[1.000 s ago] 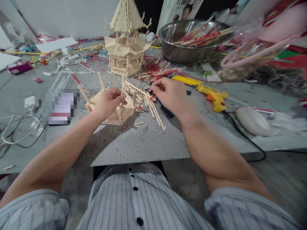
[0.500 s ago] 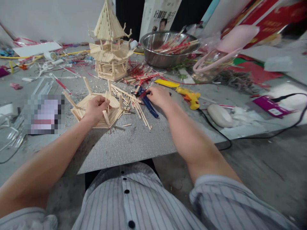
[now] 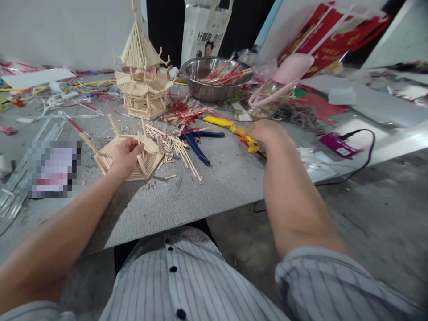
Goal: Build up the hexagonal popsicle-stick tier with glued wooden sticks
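My left hand point(image 3: 126, 156) is closed in a pinch on a short wooden stick point(image 3: 139, 137), above a six-sided base point(image 3: 110, 149) built from pale sticks with upright posts round its rim. My right hand point(image 3: 267, 131) is over the back end of a yellow glue gun point(image 3: 246, 139) lying on the table; its fingertips are hidden, so its grip on the gun is unclear. Between the hands lie blue-handled pliers point(image 3: 197, 147) and several loose sticks point(image 3: 187, 158). Behind the base stands a finished-looking stick pagoda point(image 3: 142, 89).
A steel bowl point(image 3: 214, 87) holds red-wrapped chopsticks, with more wrappers in front of it. A yellow strip point(image 3: 217, 121) lies beside the gun. A pink-lidded container point(image 3: 277, 84), a purple packet point(image 3: 339, 146), a phone point(image 3: 55, 169) and clear glue sticks point(image 3: 43, 138) surround the work.
My right hand has left the blue-handled pliers and moved right to the glue gun. My left hand keeps its pinch at the base. The view has turned slightly to the right.
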Demonstrator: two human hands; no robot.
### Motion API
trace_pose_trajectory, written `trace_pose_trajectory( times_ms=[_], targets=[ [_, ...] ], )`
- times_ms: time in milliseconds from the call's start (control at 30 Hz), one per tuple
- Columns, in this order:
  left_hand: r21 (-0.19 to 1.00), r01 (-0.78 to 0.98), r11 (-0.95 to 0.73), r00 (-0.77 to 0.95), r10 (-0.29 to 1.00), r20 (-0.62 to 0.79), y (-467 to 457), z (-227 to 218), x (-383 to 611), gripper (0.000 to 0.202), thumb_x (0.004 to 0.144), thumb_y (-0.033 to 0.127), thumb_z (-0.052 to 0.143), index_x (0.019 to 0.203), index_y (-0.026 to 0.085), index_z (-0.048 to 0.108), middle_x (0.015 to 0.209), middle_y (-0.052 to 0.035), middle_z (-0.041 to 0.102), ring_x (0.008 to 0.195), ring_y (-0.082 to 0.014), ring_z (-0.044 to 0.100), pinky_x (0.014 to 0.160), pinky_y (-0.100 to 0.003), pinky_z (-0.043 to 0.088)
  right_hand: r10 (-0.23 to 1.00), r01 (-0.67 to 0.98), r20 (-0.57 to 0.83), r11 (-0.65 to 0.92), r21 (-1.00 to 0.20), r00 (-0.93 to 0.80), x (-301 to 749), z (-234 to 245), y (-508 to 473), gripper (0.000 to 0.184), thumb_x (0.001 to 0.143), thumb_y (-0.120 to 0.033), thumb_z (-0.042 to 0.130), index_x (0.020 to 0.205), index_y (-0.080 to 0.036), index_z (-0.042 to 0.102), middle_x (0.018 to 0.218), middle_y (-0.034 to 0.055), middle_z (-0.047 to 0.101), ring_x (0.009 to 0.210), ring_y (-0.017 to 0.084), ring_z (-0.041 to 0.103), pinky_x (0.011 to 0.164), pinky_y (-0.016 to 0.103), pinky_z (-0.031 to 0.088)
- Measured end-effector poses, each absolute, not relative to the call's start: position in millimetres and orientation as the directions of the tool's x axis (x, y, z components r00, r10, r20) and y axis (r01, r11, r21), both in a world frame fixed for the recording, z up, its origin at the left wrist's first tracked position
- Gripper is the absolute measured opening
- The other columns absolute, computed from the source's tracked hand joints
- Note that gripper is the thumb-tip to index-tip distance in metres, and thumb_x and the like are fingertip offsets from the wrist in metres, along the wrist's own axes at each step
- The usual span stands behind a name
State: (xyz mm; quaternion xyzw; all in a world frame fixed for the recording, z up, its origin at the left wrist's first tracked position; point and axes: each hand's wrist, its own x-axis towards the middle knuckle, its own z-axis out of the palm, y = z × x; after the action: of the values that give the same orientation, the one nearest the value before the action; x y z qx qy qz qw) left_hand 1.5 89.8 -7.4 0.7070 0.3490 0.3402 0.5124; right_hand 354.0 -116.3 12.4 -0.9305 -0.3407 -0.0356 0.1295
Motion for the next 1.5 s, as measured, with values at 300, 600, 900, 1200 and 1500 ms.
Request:
trace_pose_trajectory(
  times_ms=[300,600,900,1200,1500],
  targets=[
    [0.970,0.141,-0.196,0.523,0.847,0.095,89.2,-6.9,2.8,0.010,0.074,0.018,0.058,0.065,0.017,0.054,0.052,0.0029,0.056,0.039,-0.0061,0.044,0.040,-0.019,0.033,0.374,0.359,-0.074,-0.919,-0.164,0.924,355.7,-10.6,-113.4,0.027,0.068,-0.033,0.069,0.085,-0.012,0.066,0.096,0.0196,0.066,0.094,0.029,0.063,0.069,0.033,0.044],
    [0.975,0.130,-0.181,0.520,0.850,0.088,88.3,-8.0,3.5,0.010,0.074,0.018,0.059,0.066,0.017,0.054,0.052,0.0029,0.057,0.039,-0.0062,0.045,0.039,-0.019,0.033,0.316,0.313,0.050,-0.882,-0.354,0.947,379.4,-15.4,-89.3,0.027,0.071,-0.028,0.066,0.093,-0.012,0.067,0.094,0.0149,0.067,0.091,0.027,0.062,0.068,0.032,0.046],
    [0.974,0.149,-0.171,0.512,0.856,0.072,87.9,-5.0,2.3,0.009,0.075,0.018,0.059,0.068,0.014,0.055,0.056,0.0022,0.060,0.040,-0.0042,0.046,0.040,-0.017,0.036,0.414,0.008,-0.021,-0.069,-0.998,0.910,341.3,11.9,-83.0,0.021,0.061,-0.003,0.060,0.071,-0.018,0.050,0.056,-0.0060,0.046,0.047,0.007,0.041,0.044,0.021,0.033],
    [0.990,0.094,-0.104,0.529,0.848,0.039,83.5,-3.1,1.2,0.008,0.075,0.017,0.060,0.070,0.015,0.055,0.058,0.0021,0.062,0.038,-0.0042,0.045,0.039,-0.018,0.036,0.814,-0.221,0.092,0.262,-0.939,0.574,291.9,24.1,-66.5,0.033,0.054,-0.031,0.077,0.075,-0.020,0.055,0.056,-0.0077,0.050,0.049,0.007,0.048,0.051,0.025,0.047],
    [0.987,0.049,-0.152,0.532,0.840,0.103,81.0,1.5,0.4,0.012,0.080,0.017,0.056,0.068,0.016,0.053,0.053,0.0035,0.056,0.041,-0.0043,0.046,0.042,-0.018,0.037,0.858,-0.245,0.148,0.300,-0.922,0.492,258.3,22.4,-68.2,0.028,0.050,-0.023,0.074,0.075,-0.020,0.060,0.068,-0.0036,0.068,0.035,0.003,0.044,0.037,0.020,0.037]
  ],
)
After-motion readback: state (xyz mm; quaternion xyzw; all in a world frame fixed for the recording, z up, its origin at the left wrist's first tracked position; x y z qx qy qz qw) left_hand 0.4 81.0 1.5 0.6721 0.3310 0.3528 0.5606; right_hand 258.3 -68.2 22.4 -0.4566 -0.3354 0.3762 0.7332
